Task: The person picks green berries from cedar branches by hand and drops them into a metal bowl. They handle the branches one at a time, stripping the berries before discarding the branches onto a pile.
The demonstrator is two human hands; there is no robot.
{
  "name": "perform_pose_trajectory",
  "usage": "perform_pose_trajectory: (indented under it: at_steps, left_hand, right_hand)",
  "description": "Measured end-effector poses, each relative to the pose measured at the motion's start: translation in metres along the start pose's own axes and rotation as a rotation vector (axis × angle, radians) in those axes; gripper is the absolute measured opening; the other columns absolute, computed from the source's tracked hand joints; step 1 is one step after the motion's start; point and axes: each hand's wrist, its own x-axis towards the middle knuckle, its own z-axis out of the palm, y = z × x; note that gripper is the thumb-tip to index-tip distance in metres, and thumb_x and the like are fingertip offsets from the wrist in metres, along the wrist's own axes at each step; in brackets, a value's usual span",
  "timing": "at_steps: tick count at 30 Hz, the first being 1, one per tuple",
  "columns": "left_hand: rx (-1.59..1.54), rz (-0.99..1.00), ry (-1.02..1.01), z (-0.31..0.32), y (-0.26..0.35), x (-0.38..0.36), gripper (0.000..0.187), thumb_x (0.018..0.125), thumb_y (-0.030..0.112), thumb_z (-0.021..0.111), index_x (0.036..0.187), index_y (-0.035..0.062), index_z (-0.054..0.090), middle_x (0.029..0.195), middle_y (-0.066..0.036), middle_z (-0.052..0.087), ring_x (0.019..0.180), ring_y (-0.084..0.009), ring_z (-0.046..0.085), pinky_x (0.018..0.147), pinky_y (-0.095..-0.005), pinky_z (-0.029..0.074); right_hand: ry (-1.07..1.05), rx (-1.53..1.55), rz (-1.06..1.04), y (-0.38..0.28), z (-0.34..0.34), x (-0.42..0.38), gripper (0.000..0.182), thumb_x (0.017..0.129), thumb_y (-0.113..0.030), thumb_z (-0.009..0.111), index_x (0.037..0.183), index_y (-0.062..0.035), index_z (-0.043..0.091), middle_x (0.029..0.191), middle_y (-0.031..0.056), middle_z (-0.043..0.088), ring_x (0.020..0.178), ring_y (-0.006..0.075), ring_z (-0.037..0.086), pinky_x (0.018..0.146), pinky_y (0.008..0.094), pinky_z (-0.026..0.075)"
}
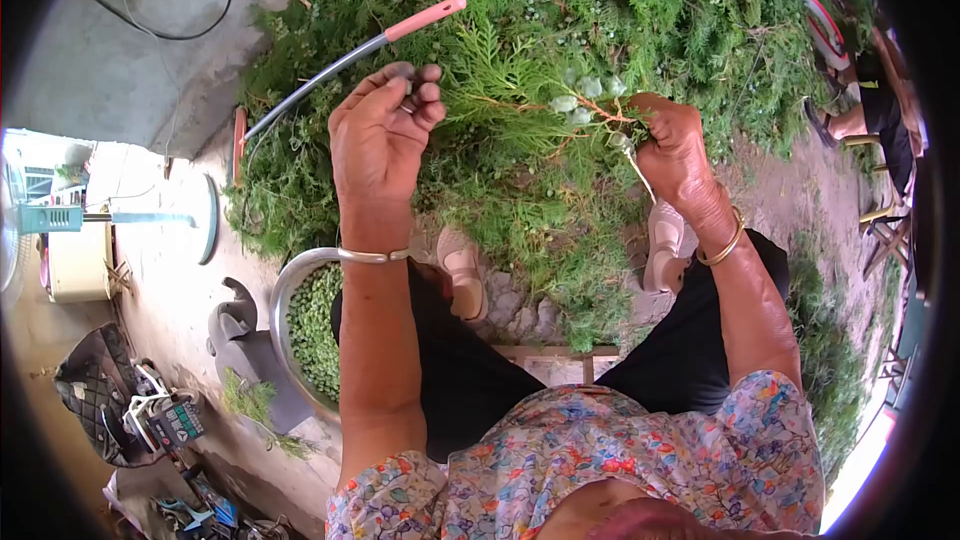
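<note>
A green sprig (510, 100) with several pale blue-green cones (582, 100) is held up at the centre. My right hand (672, 145) is closed round its reddish stem, at the sprig's right end. To the left of the sprig is my left hand (390, 125), palm up, fingers curled and pinched on a small dark round thing, likely a cone. A large heap of cut green branches (680, 20) lies beyond and under both hands. Beside my left forearm, a metal basin (283, 310) holds many small green cones.
A curved grey rod with a pink handle (425, 18) lies on the branches. At left stand a fan (205, 218) and a grey object (265, 370); a bag (100, 390) is at lower left. Another person's leg (850, 125) shows at the right edge.
</note>
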Motion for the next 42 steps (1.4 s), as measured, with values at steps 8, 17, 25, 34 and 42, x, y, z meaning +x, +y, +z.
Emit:
perform_pose_trajectory:
  at_steps: [8,17,25,34,42]
  left_hand:
    - [0.104,0.023,-0.133,0.020,0.001,-0.020,0.012,0.086,0.000,0.052,0.095,-0.0028,0.058,0.081,-0.016,0.059,0.059,-0.0137,0.049,0.047,-0.0225,0.040]
    - [1.032,0.099,-0.057,0.052,-0.047,-0.028,0.017,0.077,0.013,0.070,0.081,-0.0031,0.066,0.064,0.000,0.059,0.057,-0.0045,0.049,0.050,-0.0191,0.038]
    - [1.036,-0.018,-0.168,0.052,-0.049,-0.028,0.026,0.075,0.014,0.073,0.062,0.0010,0.054,0.056,0.006,0.042,0.054,-0.0026,0.033,0.045,-0.0233,0.027]
    - [1.069,0.033,-0.236,0.045,-0.054,-0.026,0.025,0.079,0.015,0.068,0.065,-0.0012,0.055,0.055,0.003,0.049,0.051,-0.0033,0.039,0.045,-0.0232,0.030]
    - [0.402,-0.175,-0.153,0.029,-0.016,-0.023,0.020,0.087,0.018,0.053,0.086,-0.0015,0.060,0.066,-0.009,0.057,0.049,-0.0056,0.044,0.037,-0.0187,0.029]
  right_hand:
    - [-0.054,0.068,-0.021,0.006,0.006,-0.002,0.033,0.055,0.013,0.045,0.085,0.0067,0.058,0.088,0.0205,0.062,0.077,0.0388,0.060,0.065,0.0388,0.050]
    - [-0.149,0.052,-0.029,-0.006,0.013,0.002,0.024,0.055,0.014,0.048,0.077,0.0070,0.055,0.078,0.0214,0.058,0.074,0.0394,0.058,0.063,0.0422,0.048]
    - [-0.126,0.040,-0.092,-0.003,0.018,0.000,0.019,0.057,0.014,0.050,0.074,0.0066,0.055,0.076,0.0202,0.059,0.074,0.0390,0.059,0.065,0.0429,0.049]
    - [-0.209,0.001,-0.094,-0.003,0.016,-0.001,0.022,0.057,0.014,0.051,0.077,0.0059,0.057,0.072,0.0190,0.058,0.071,0.0380,0.060,0.065,0.0435,0.050]
    - [-0.195,-0.135,0.028,0.007,0.003,0.000,0.028,0.059,0.012,0.050,0.084,0.0027,0.057,0.072,0.0183,0.057,0.071,0.0376,0.057,0.065,0.0433,0.047]
